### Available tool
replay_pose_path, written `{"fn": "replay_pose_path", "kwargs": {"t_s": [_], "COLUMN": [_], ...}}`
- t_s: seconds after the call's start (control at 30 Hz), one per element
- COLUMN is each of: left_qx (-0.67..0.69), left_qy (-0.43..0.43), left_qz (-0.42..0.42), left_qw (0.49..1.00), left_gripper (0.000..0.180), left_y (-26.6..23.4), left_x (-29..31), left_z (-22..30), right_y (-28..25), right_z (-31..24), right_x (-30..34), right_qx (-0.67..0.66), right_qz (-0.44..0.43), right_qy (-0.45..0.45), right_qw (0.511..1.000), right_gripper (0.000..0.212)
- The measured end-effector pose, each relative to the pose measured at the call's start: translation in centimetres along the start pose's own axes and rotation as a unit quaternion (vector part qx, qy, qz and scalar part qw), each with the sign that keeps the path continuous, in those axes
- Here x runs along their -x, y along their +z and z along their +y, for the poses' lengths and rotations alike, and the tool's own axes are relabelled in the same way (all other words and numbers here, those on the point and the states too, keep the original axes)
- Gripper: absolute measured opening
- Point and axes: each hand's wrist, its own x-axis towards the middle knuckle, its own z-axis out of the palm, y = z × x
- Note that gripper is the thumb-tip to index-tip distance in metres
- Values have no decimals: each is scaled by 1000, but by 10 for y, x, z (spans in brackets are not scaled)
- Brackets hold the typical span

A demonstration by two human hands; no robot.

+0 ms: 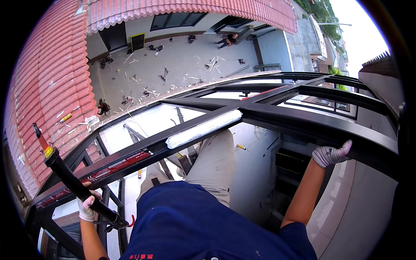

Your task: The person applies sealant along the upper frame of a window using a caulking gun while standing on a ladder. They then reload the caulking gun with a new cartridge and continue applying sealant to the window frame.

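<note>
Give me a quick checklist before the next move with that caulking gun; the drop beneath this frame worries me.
1. Left hand gripping caulking gun: ok.
2. Right hand braced on black metal frame: ok.
3. Nozzle touching a frame joint: not ok, it points away over the red tiled roof.
4. Feet firmly placed: cannot tell, hidden.
5. Courtyard below free of people: not ok, a person is there.

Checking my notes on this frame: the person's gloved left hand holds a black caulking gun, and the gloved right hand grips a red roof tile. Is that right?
Not quite. In the head view the gloved right hand grips the dark metal frame beam, not a red roof tile. The rest holds: the gloved left hand holds the black caulking gun.
</note>
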Motion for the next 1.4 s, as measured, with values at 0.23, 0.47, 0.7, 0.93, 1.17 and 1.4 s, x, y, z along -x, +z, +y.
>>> {"fn": "replay_pose_path", "kwargs": {"t_s": [0.23,0.47,0.7,0.93,1.17,1.4], "left_qx": [-23,-30,-22,-12,-24,-21], "left_qy": [9,0,4,-2,6,15], "left_qz": [-3,-5,-6,-13,-7,-8], "left_qw": [1000,1000,1000,1000,1000,1000], "left_gripper": [68,75,73,70,69,64], "left_y": [3,0,-3,-2,3,4], "left_x": [-2,-4,-4,-4,-2,-1], "left_z": [-2,1,-1,1,3,2], "right_y": [-5,-1,-8,-9,-17,-8], "right_z": [6,1,5,10,19,8], "right_x": [-6,0,-5,-7,-17,-6], "right_qx": [14,4,3,15,5,28], "right_qz": [-17,-16,-13,6,-12,-26], "right_qy": [-30,-6,12,-30,-84,-95], "right_qw": [999,1000,1000,999,996,995], "right_gripper": [59,59,58,53,52,58]}}
